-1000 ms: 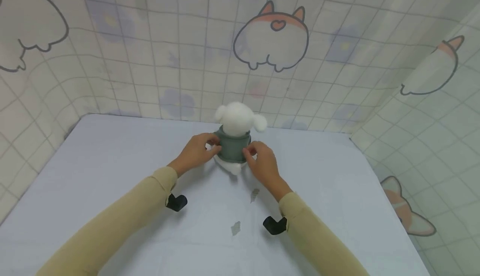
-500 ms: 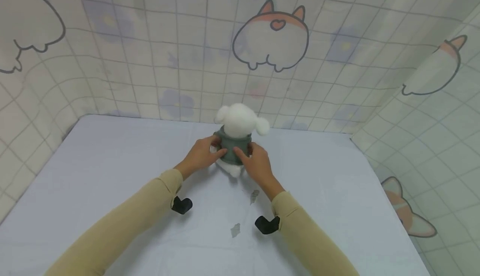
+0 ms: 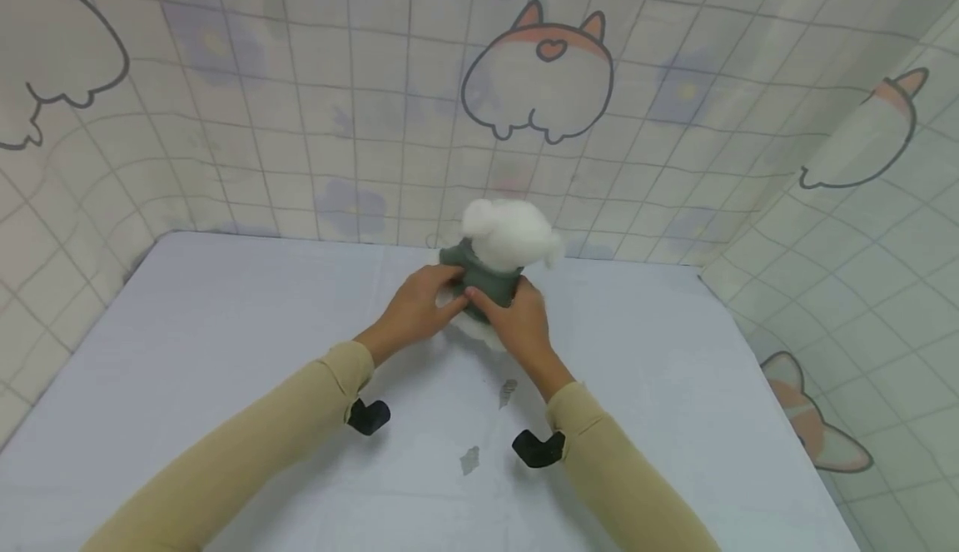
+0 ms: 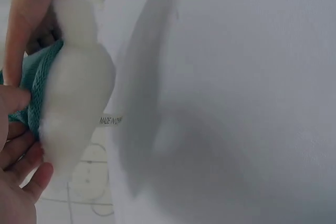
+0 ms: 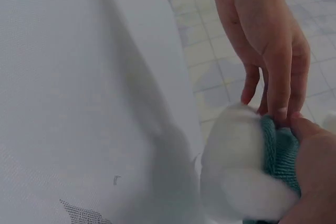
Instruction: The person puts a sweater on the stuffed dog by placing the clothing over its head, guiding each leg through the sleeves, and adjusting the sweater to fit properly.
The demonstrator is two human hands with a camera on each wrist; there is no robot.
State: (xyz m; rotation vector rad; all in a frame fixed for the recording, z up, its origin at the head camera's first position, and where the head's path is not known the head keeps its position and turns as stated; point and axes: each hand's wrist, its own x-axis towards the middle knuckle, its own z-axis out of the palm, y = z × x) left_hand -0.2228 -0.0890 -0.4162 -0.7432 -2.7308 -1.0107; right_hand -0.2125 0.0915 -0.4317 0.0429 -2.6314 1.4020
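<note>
A white plush toy point(image 3: 513, 231) with floppy ears wears a green knitted sweater point(image 3: 490, 283), its back towards me near the far edge of the table. My left hand point(image 3: 419, 306) grips the sweater's left side between thumb and fingers. On the other side my right hand point(image 3: 523, 325) holds the toy, thumb across the sweater's back and fingers around its flank. Both thumbs nearly meet. In the left wrist view the toy's fluffy white lower body point(image 4: 79, 93) shows below the sweater hem, with a small printed tag point(image 4: 109, 120) sticking out. The toy's front is hidden in the head view.
A white-covered table point(image 3: 247, 319) lies under the arms, with two small grey patches point(image 3: 469, 460) on its near part. Behind and beside it hangs a gridded cloth point(image 3: 360, 86) with corgi drawings. Black wrist mounts point(image 3: 539, 450) jut from both sleeves.
The toy has swung right and tilted, its head now leaning right. My right hand has shifted from the sweater's edge to a fuller hold, and both hands have drawn closer together.
</note>
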